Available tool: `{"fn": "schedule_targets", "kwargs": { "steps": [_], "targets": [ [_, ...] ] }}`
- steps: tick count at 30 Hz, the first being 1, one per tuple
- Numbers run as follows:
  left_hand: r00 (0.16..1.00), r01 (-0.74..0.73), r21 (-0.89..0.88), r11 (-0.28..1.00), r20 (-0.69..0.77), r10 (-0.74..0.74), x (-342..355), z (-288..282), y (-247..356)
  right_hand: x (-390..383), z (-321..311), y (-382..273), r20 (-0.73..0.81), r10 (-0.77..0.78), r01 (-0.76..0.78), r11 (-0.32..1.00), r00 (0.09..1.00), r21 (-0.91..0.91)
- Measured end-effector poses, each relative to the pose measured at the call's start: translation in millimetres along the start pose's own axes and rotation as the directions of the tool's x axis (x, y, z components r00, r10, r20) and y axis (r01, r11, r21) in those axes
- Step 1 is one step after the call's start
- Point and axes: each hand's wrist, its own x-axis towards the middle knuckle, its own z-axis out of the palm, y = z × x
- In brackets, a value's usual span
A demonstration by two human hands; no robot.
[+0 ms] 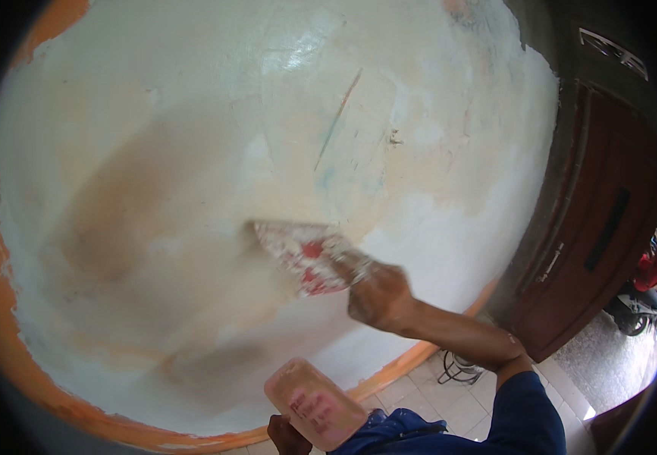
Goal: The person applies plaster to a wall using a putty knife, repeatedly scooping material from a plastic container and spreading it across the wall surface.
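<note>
My right hand [381, 297] is closed around the handle of a wide putty knife [312, 254]. Its red blade is smeared with white filler, slightly blurred, and held at the wall [192, 174], whose surface is patched white and cream. Low in the picture my left hand [289, 435] grips the edge of a pale pink, round-cornered rectangular plastic piece [317, 402] with red lettering. Whether that piece is a tub or a flat lid I cannot tell. Most of the left hand's fingers are hidden behind it.
An orange painted border [32, 383] runs around the patched area. To the right stands a dark red-brown door [609, 220], with a parked motorcycle [639, 307] outside beyond it. Coiled cable or wire [459, 368] lies on the tiled floor [427, 390].
</note>
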Motion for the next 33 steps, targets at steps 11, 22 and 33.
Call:
{"fn": "schedule_targets", "kwargs": {
  "steps": [11, 22, 33],
  "targets": [
    [0.999, 0.031, -0.180, 0.983, 0.030, -0.026, 3.2, 9.9, 12.5, 49.4, 13.9, 74.1, 0.009, 0.079, -0.076, 0.980, 0.997, -0.185],
    [1.000, -0.021, 0.121, 0.992, -0.017, 0.024, -1.1, 1.2, 18.6, 34.5, -33.7, 44.8, -0.078, 0.105, -0.116, 0.980, 0.991, -0.161],
    [0.993, 0.117, -0.163, 0.980, 0.009, -0.117, -2.8, 10.5, 11.9, -10.7, 30.6, 13.3, 0.113, -0.181, 0.193, 0.975, 0.977, -0.106]
  ]
}}
